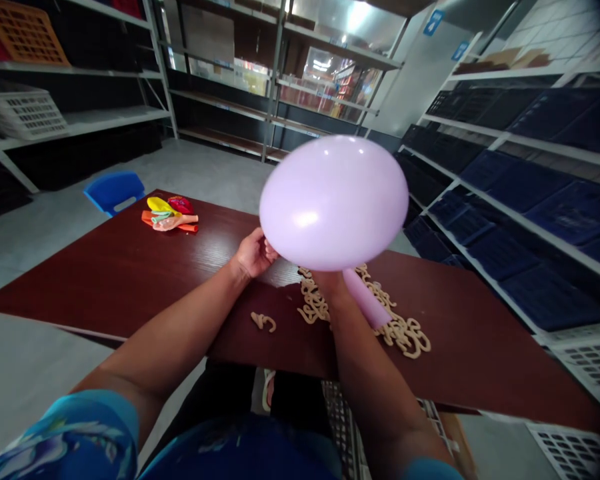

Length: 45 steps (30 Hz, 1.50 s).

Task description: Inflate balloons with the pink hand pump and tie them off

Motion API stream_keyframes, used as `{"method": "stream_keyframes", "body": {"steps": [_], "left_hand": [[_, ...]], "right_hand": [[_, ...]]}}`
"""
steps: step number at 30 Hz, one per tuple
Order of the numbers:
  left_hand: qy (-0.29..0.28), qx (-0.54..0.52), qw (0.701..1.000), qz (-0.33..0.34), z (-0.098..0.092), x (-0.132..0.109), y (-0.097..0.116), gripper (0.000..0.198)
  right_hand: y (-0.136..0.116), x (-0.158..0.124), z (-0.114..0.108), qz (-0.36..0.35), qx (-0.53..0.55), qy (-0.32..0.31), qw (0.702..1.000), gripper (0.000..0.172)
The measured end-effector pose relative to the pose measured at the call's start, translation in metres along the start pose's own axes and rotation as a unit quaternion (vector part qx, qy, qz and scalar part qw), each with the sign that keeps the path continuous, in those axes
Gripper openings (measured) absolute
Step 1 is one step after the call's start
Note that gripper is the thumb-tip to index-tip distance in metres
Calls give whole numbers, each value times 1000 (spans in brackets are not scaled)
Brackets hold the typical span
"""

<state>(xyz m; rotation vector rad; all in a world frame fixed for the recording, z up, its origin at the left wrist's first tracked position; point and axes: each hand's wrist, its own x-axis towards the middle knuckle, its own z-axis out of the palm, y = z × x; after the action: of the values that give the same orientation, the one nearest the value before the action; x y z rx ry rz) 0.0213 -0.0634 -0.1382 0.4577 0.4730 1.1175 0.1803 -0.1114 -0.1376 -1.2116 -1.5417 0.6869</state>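
A large inflated lilac balloon (334, 200) is above the table in front of me, and both my hands are at its underside. The fingers of my left hand (255, 253) are curled at the balloon's lower left edge; what lies in them is hidden. Behind the balloon the fingers of my right hand (329, 279) are out of sight, with only the wrist end showing. A pinkish-purple tube (367, 300), perhaps a balloon pump, slants out beside the right wrist. Under it, beige curled pieces (410, 335) lie in a heap, and a few smaller ones (263, 322) lie apart to the left.
The dark red-brown table (95, 267) spans the view. Several uninflated balloons (170, 215) in mixed colours lie at its far left, near a blue chair (114, 191). Metal shelves (220, 100) stand behind, and shelves with dark blue crates (545, 227) line the right side.
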Motion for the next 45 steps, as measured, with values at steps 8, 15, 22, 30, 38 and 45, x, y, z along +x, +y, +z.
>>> {"method": "stream_keyframes", "body": {"steps": [8, 15, 22, 30, 38, 45], "left_hand": [[-33, -71, 996, 37, -8, 2, 13, 19], [-33, -31, 998, 38, -5, 1, 13, 19], [-74, 89, 991, 72, -1, -3, 0, 15], [-137, 183, 973, 30, 1, -10, -10, 22], [-38, 169, 978, 119, -5, 1, -4, 18], [-82, 130, 986, 57, -6, -3, 1, 16]], "right_hand": [[-19, -30, 26, -84, -104, -439, 889, 36], [-13, -22, 21, 24, 52, -345, 937, 17], [-3, -4, 9, 96, 268, -84, 955, 19], [3, -2, 11, 115, 288, -32, 950, 22], [4, 4, 0, 108, 296, 51, 948, 25], [3, 5, -3, 106, 304, 43, 946, 25]]}}
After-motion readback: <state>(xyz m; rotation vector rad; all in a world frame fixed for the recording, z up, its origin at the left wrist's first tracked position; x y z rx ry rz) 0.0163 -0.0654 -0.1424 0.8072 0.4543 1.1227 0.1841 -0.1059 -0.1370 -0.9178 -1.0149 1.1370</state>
